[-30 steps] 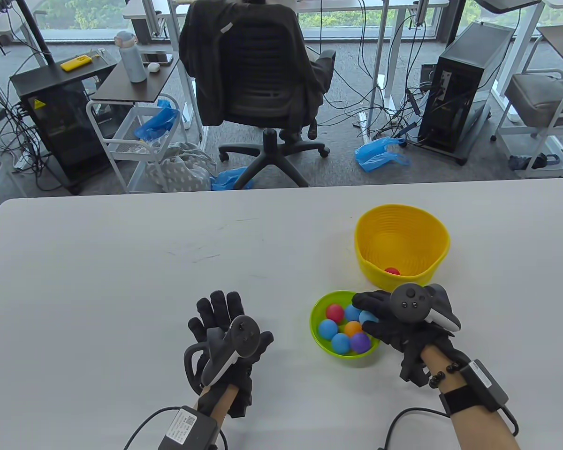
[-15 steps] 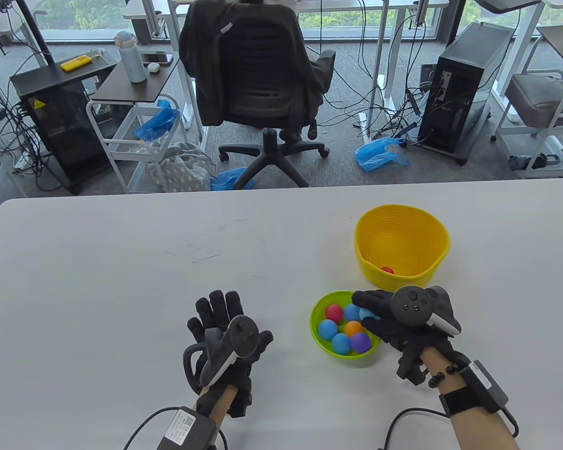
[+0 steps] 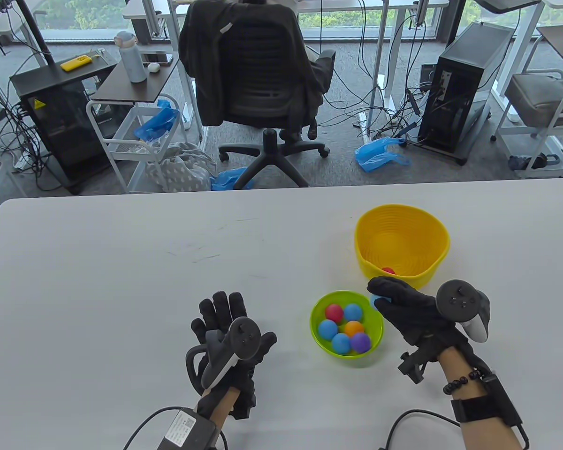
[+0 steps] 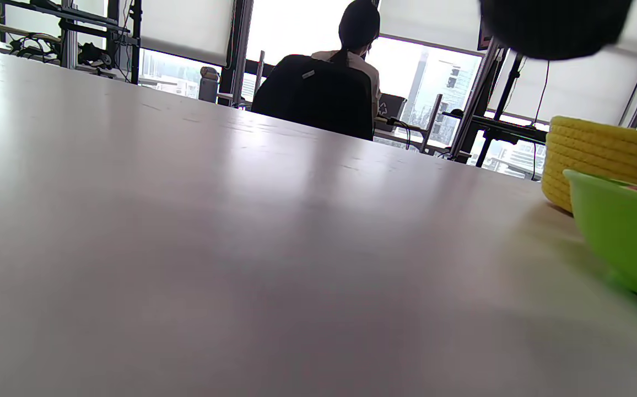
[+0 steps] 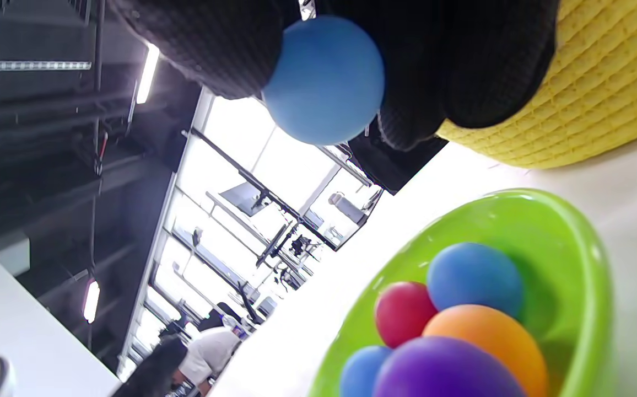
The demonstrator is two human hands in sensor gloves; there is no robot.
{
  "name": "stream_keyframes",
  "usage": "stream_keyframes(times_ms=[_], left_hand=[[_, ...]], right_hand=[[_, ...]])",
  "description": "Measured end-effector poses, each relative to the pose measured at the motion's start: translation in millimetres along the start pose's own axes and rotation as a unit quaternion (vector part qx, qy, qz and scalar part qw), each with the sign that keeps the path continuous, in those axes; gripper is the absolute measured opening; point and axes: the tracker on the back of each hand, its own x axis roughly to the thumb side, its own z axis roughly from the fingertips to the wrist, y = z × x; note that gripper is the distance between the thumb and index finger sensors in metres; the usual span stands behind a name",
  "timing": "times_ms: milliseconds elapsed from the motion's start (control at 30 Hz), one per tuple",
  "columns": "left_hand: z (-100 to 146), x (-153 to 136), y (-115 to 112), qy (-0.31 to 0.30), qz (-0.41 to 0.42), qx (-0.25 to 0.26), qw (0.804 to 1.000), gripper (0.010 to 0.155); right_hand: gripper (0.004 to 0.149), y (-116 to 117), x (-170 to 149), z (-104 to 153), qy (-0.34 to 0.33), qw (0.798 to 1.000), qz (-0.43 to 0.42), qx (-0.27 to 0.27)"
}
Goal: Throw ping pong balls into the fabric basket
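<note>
A yellow fabric basket stands on the white table with a red ball inside. A green bowl in front of it holds several coloured ping pong balls. My right hand holds a blue ball between the bowl and the basket; the right wrist view shows the ball pinched in my gloved fingers, with the basket and bowl below. My left hand rests flat on the table, fingers spread, left of the bowl.
The table stretches left and back from the hands. An office chair stands beyond its far edge. The left wrist view shows the tabletop, the bowl and the basket at the right.
My right hand has lifted out of the green bowl with the blue ball and moved right and toward the yellow basket. The left hand has barely moved.
</note>
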Motion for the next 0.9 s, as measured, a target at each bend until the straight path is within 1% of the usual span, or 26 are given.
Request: stream_keyframes(times_ms=[100, 200, 367, 433, 567, 633, 700, 767, 833, 900], left_hand=[[0, 2, 0, -0.004, 0.002, 0.000, 1.000, 0.105], [0, 3, -1, -0.007, -0.001, -0.001, 1.000, 0.105], [1, 5, -2, -0.010, -0.009, 0.002, 1.000, 0.105], [1, 6, -2, -0.009, -0.014, 0.002, 1.000, 0.105], [1, 6, -1, -0.006, -0.020, 0.005, 1.000, 0.105], [1, 6, 0, -0.004, -0.022, 0.006, 1.000, 0.105], [1, 7, 0, -0.002, -0.024, 0.006, 1.000, 0.105], [1, 7, 1, 0.000, -0.027, 0.007, 1.000, 0.105], [1, 7, 1, 0.001, -0.031, 0.010, 0.999, 0.105], [2, 7, 1, 0.002, -0.032, 0.011, 0.999, 0.105]], right_hand=[[0.052, -7, -10, 1, 0.017, 0.997, -0.067, -0.031], [0.053, -13, -19, 2, 0.039, 0.991, -0.116, -0.060], [0.056, -24, -36, 2, 0.088, 0.968, -0.210, -0.101], [0.063, -29, -43, 2, 0.103, 0.955, -0.256, -0.109], [0.079, -38, -58, -1, 0.108, 0.926, -0.343, -0.117], [0.083, -43, -64, 0, 0.112, 0.916, -0.366, -0.122], [0.085, -48, -69, 2, 0.112, 0.911, -0.375, -0.134], [0.086, -51, -72, 6, 0.114, 0.905, -0.378, -0.158], [0.084, -55, -71, 10, 0.106, 0.904, -0.375, -0.173], [0.082, -57, -67, 13, 0.101, 0.908, -0.360, -0.187]])
